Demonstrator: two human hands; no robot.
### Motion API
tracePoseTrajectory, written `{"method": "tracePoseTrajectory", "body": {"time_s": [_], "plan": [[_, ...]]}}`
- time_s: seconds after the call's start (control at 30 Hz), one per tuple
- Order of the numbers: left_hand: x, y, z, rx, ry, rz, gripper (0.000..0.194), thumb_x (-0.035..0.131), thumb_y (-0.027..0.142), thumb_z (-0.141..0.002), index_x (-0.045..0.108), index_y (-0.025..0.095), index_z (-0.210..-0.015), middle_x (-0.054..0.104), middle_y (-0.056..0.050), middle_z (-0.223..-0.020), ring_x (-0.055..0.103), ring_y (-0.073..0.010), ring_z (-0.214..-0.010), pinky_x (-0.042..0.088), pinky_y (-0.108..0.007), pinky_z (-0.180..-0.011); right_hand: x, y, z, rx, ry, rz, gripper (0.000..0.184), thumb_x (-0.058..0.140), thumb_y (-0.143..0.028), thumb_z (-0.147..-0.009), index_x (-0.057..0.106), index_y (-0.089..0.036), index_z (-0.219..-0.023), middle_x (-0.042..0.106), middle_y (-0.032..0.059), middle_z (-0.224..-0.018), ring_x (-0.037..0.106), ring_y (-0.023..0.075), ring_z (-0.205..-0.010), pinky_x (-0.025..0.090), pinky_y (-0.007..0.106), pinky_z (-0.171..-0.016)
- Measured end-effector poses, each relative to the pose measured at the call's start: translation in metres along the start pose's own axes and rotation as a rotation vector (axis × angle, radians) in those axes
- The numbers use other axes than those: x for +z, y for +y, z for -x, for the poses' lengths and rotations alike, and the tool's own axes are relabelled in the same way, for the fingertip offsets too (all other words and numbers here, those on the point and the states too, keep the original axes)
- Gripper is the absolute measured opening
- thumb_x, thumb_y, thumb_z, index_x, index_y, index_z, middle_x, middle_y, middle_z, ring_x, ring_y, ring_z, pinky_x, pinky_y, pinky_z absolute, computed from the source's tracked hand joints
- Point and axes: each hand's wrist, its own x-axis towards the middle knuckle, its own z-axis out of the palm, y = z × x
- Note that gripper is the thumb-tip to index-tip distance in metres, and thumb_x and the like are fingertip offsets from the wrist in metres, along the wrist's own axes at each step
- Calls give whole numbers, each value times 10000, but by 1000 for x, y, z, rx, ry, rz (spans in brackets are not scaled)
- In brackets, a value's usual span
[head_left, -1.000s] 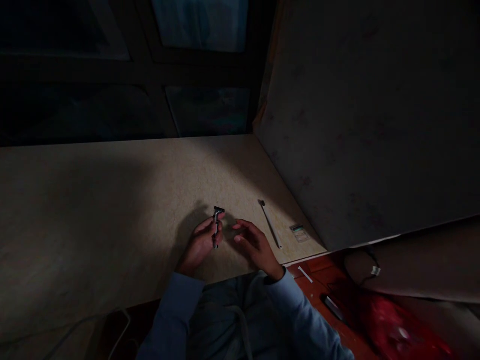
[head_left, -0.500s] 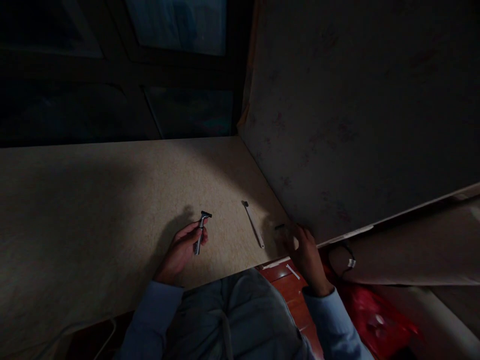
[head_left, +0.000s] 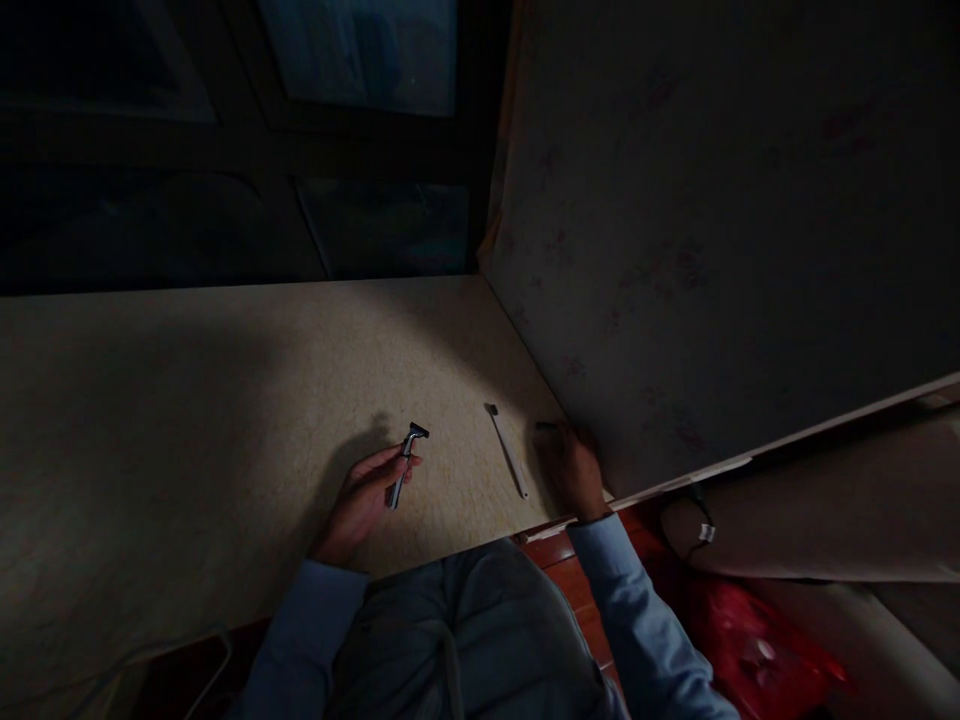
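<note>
My left hand [head_left: 365,492] is closed around the handle of a razor [head_left: 401,478], holding it just over the tabletop with its dark head up. To the right, my right hand [head_left: 579,468] reaches low over the table, close by the wall. Its fingers are curled together at a small black piece [head_left: 546,426], whose near end they cover; the piece's exact kind is too dark to make out. Between the hands lies a toothbrush [head_left: 510,455] with a pale handle and dark bristles, touched by neither hand.
The pale tabletop [head_left: 247,430] runs back to a dark window frame [head_left: 375,150]. A faintly flowered wall [head_left: 675,250] borders it on the right. Below right are a red plastic bag [head_left: 765,640] and a black cord [head_left: 705,515]. A light cable [head_left: 217,650] hangs at lower left.
My right hand has moved left and farther from me over the table. The small black piece has shifted the same way. My left hand still holds the razor, now tilted slightly more right.
</note>
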Motion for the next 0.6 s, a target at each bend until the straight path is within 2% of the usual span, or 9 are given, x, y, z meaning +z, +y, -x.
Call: {"method": "tracePoseTrajectory", "body": {"time_s": [0.17, 0.23, 0.37, 0.43, 0.53, 0.6], "plan": [[4, -5, 0, 62, 25, 61, 521, 915, 324, -509, 739, 101, -947, 741, -123, -917, 648, -157, -753, 494, -258, -704, -2, -7, -9, -32, 12, 21, 428, 438, -406, -959, 569, -108, -1237, 602, 190, -1142, 594, 275, -1039, 472, 363, -864], [8, -6, 4, 91, 44, 84, 515, 910, 326, -519, 722, 106, -946, 742, -127, -942, 672, -179, -779, 509, -281, -725, -8, -8, -5, -42, 6, 28, 450, 449, -426, -958, 563, -93, -1238, 609, 193, -1104, 606, 272, -993, 474, 356, -830], [24, -2, 12, 97, 61, 37, 526, 902, 358, -518, 685, 110, -927, 742, -133, -952, 703, -236, -834, 532, -318, -736, -21, -22, 13, -85, 104, 7, 436, 486, -458, -943, 610, -104, -1166, 636, 182, -1025, 611, 266, -929, 468, 351, -782], [32, 1, 14, 90, 59, -23, 546, 898, 397, -504, 667, 107, -905, 739, -134, -932, 705, -255, -831, 534, -312, -682, -26, -36, 23, -111, -1, -42, 375, 470, -430, -960, 638, -143, -1132, 668, 141, -977, 636, 224, -838, 446, 298, -695], [42, 0, 14, 78, 55, -110, 567, 886, 454, -488, 653, 105, -870, 728, -120, -868, 694, -250, -758, 529, -310, -596, -30, -58, 34, -27, -276, 28, 305, 463, -426, -971, 668, -207, -1027, 715, 95, -883, 663, 199, -737, 361, 264, -587], [45, -3, 13, 80, 53, -161, 561, 870, 480, -498, 658, 99, -851, 714, -106, -812, 669, -220, -688, 519, -303, -562, -30, -66, 37, 29, -360, 85, 282, 483, -433, -962, 665, -228, -1022, 729, 91, -872, 673, 203, -741, 325, 261, -568]]}}
